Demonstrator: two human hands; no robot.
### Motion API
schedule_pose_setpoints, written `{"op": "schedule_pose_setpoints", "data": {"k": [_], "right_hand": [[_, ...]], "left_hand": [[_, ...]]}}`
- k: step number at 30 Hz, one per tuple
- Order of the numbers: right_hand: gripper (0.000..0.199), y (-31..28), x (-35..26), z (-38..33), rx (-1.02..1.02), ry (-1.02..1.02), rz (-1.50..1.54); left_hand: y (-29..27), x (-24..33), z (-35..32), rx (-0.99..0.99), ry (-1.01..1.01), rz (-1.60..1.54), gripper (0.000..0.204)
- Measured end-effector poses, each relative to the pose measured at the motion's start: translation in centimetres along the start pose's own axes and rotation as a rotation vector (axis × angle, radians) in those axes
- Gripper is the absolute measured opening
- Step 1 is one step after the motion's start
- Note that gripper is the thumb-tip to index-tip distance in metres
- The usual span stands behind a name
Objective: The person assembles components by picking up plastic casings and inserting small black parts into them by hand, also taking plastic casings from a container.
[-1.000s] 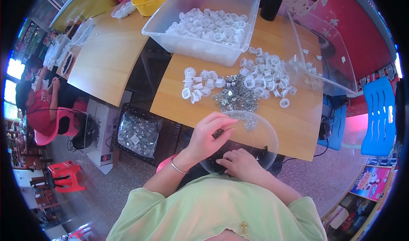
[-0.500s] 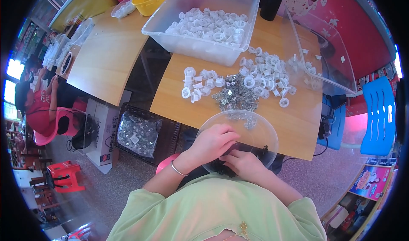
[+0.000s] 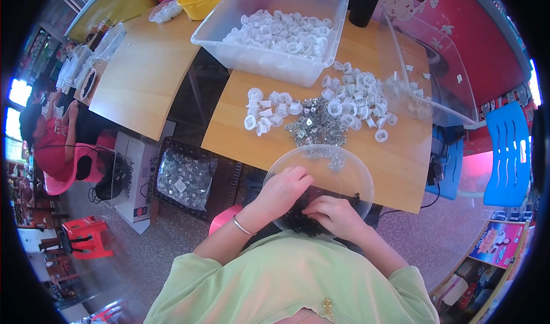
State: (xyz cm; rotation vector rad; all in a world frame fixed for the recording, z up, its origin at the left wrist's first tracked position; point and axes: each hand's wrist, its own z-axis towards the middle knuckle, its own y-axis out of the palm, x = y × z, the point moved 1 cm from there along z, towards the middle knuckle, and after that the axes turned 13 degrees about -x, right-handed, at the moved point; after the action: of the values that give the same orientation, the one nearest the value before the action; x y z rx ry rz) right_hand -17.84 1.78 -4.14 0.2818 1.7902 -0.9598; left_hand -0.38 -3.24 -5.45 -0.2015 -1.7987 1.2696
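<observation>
A round clear plastic bowl (image 3: 361, 178) sits in front of me at the table's near edge, with many small black pieces (image 3: 303, 225) heaped in its near part. Over the bowl's left side, my left hand (image 3: 285, 192) has its fingers curled together; whatever they may hold is hidden. My right hand (image 3: 337, 215) is just right of it, low by the black pieces, thumb and fingers pinched. What lies in that pinch is too small to make out. Beyond the bowl lies a pile of small shiny metal parts (image 3: 315, 126), flanked by white plastic ring-shaped pieces (image 3: 361, 97).
A large translucent bin (image 3: 269, 69) of white pieces stands at the back of the table (image 3: 229, 115). To the right is a clear tub (image 3: 452, 89). A bag of metal parts (image 3: 186, 178) rests in a dark crate at left. Another person (image 3: 54, 140) sits far left.
My hands have drawn apart a little: the left shifted slightly left, the right slightly right. More of the black pieces shows between them.
</observation>
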Motion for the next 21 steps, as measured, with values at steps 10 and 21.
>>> {"op": "schedule_pose_setpoints", "data": {"k": [10, 21], "right_hand": [[0.014, -1.5, -1.3, -0.4, -0.001, 0.008, 0.093], [0.013, -3.7, -2.1, -1.3, 0.119, 0.029, 0.141]], "left_hand": [[0.9, 0.1, -0.1, 0.015, 0.079, -0.018, 0.010], [-1.6, 1.2, 0.2, 0.043, 0.116, -1.321, 0.014]]}}
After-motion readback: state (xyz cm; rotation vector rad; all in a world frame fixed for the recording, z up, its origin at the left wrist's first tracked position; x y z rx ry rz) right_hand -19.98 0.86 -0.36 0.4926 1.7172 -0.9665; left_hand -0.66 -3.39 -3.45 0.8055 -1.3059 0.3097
